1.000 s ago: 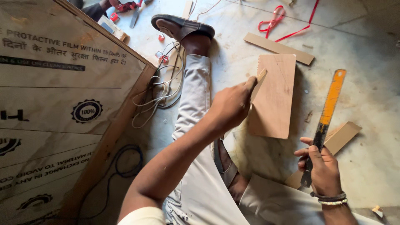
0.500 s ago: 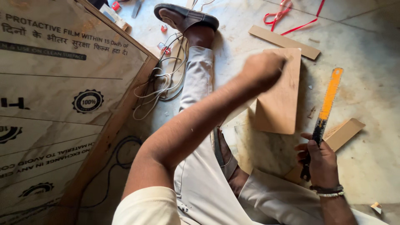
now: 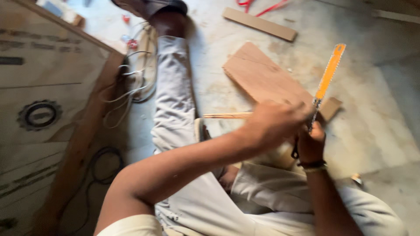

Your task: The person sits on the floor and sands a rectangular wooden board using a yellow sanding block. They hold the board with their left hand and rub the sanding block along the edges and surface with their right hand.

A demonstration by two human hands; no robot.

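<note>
Gripping orange hand saw [image 3: 327, 75] in my right hand [image 3: 309, 144], fingers clenched; left hand [image 3: 273, 123] blurred over plywood piece [image 3: 262, 76], grasp unclear.

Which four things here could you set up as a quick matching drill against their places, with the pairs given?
1. orange saw
2. plywood board
3. wood strip
4. white cable

A. flat on the floor beyond the hands
B. held upright in the right hand
C. at the top, near the red cord
D. left of the outstretched leg

Pairs: 1-B, 2-A, 3-C, 4-D
</note>
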